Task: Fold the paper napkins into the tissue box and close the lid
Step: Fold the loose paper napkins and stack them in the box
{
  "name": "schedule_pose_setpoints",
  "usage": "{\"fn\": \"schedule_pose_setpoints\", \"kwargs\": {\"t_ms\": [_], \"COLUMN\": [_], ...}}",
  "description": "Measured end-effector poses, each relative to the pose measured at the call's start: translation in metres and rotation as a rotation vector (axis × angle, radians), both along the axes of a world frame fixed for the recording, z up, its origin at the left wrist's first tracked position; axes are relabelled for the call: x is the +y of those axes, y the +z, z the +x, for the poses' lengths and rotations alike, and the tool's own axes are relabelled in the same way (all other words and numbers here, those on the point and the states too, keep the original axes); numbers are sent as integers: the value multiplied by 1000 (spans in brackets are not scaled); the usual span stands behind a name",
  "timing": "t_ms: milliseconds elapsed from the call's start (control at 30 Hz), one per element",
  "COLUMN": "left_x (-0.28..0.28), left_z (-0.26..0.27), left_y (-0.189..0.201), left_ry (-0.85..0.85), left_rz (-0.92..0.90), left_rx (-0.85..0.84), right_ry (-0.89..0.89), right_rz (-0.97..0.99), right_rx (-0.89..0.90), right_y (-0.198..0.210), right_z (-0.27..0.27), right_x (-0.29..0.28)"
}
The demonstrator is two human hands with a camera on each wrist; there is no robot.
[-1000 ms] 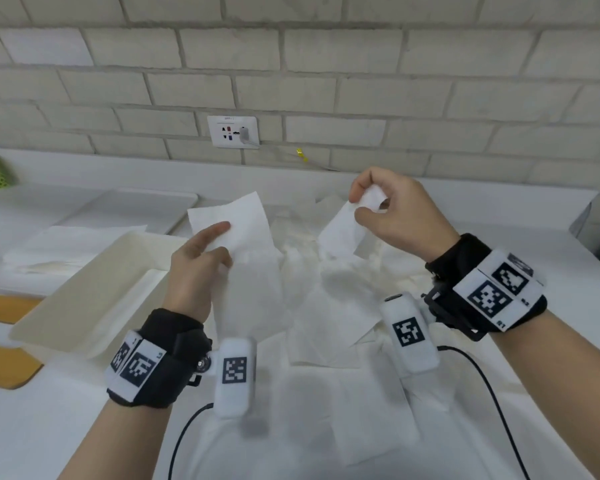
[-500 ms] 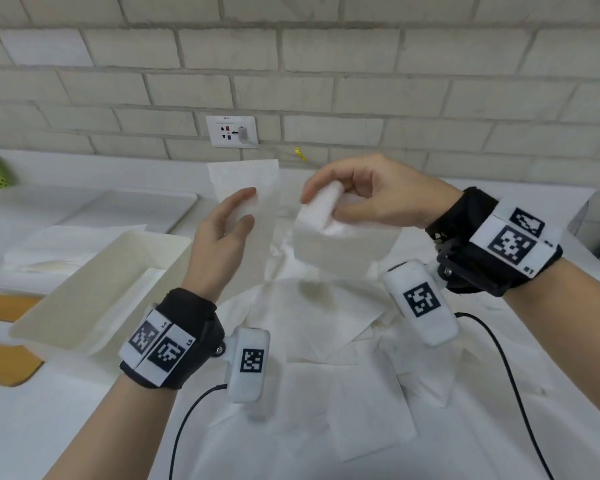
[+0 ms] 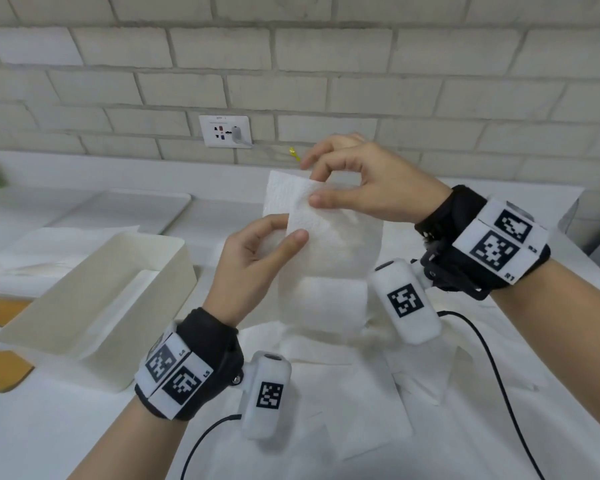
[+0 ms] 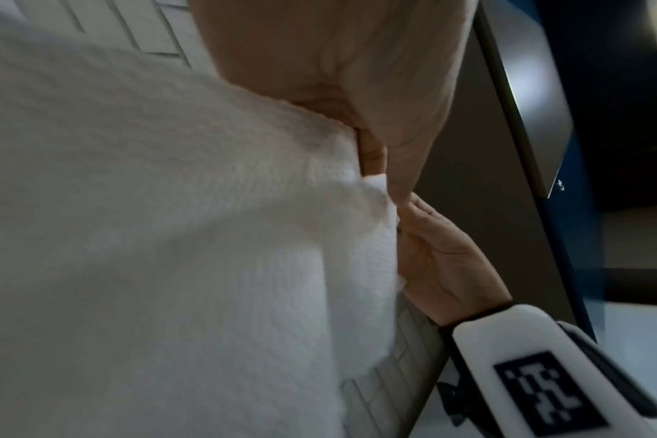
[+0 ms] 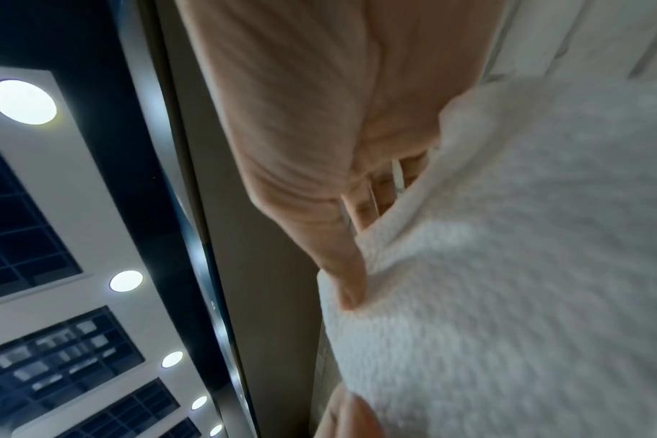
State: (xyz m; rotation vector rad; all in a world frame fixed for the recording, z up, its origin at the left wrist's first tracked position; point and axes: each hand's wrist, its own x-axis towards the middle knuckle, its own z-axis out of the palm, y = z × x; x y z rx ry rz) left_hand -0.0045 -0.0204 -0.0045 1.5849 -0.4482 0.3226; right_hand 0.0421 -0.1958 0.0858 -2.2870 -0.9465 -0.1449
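Napkin (image 3: 329, 244) under folding, held upright in the air above the middle of the bench (image 3: 49, 420), its lower part hanging toward the loose napkins (image 3: 354, 403) spread flat beneath it. The left hand (image 3: 253, 268) pinched the sheet's left edge between thumb and curled fingers; the right hand (image 3: 364, 181) pinched its top edge, thumb in front, fingers behind. Both grips were thus closed on the same sheet, with the two edges drawn close together. To the left stood the tissue box (image 3: 94, 299), open at the top, with what looked like white paper lying inside. Its lid could not be identified with certainty. As judged from this layout, the task was at an early-to-middle stage: many napkins were left unfolded and the closing of the lid was still to come.
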Motion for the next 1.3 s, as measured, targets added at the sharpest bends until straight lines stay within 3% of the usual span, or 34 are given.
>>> {"fn": "schedule_pose_setpoints", "kwargs": {"t_ms": [167, 300, 467, 667, 833, 1033, 1100, 1133, 1233, 1300], "left_x": [-5, -9, -11, 1, -1, 2, 11, 16, 24, 27], "left_z": [-1, -1, -2, 1, -3, -3, 0, 0, 1, -1], "left_y": [-5, -7, -14, -30, -15, -14, -20, -22, -26, -28], "left_ry": [22, -2, -11, -25, -132, 73, 147, 177, 234, 239], "left_rz": [63, 54, 5, -5, -33, -43, -43, -42, -68, -83], "left_rx": [-100, -106, 51, 169, 231, 280, 316, 329, 360, 365], "right_ry": [64, 8, -72, -124, 55, -55, -59, -23, 179, 324], "right_rz": [59, 140, 216, 170, 54, 150, 58, -49, -566, -887], "right_rx": [218, 190, 167, 12, 18, -310, -381, -332, 51, 193], "right_y": [0, -5, -6, -4, -9, -32, -50, -62, -101, -127], "right_z": [-2, -1, 3, 4, -9, -20, -24, -28, -49, -66], "right_x": [4, 5, 2, -4, 6, 5, -5, -9, -12, -8]}}
